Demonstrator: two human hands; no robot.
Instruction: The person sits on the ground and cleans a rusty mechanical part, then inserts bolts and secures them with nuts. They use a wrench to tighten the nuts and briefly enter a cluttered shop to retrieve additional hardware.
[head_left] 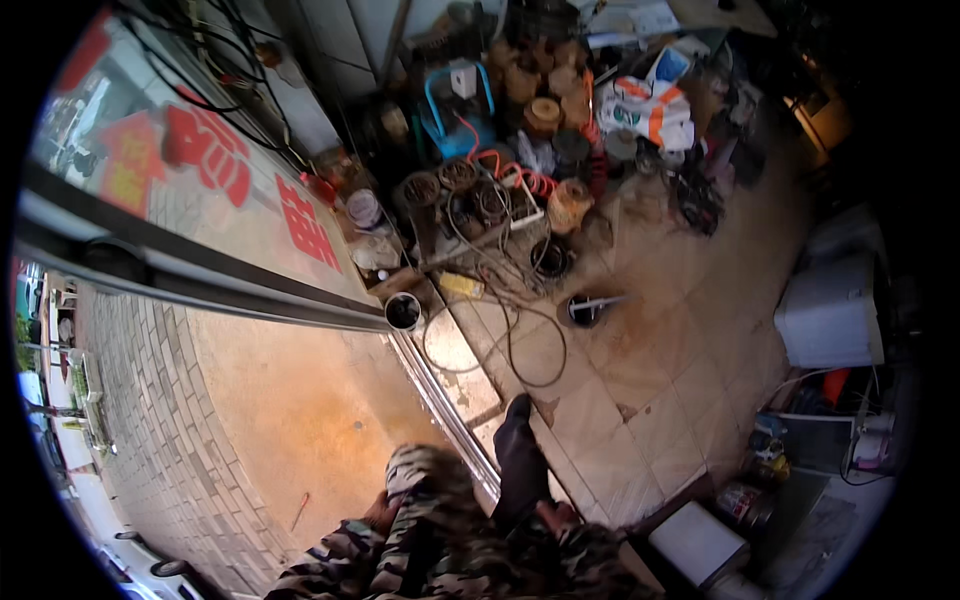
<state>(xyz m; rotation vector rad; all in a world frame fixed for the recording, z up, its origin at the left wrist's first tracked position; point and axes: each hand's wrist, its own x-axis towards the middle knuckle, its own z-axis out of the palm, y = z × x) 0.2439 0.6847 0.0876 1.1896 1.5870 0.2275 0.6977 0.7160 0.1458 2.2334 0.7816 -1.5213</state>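
Note:
My left hand (381,512) rests low against the outer side of my camouflage trouser leg (425,490). Its fingers are mostly hidden by the cloth. Beside my other leg, close to the dark boot (519,455), is my right hand (557,516). It is small and dim, and its fingers do not show clearly. Nothing can be made out in either hand. A thin red stick-like thing (301,510) lies on the ground outside, to the left of my left hand.
A metal door track (445,410) crosses the threshold beside my boot. Ahead lie a looped hose (510,350), a dark round container (584,311), a white cup (403,311) and cluttered machine parts (545,115). A white bin (830,315) and a pale box (698,543) stand right.

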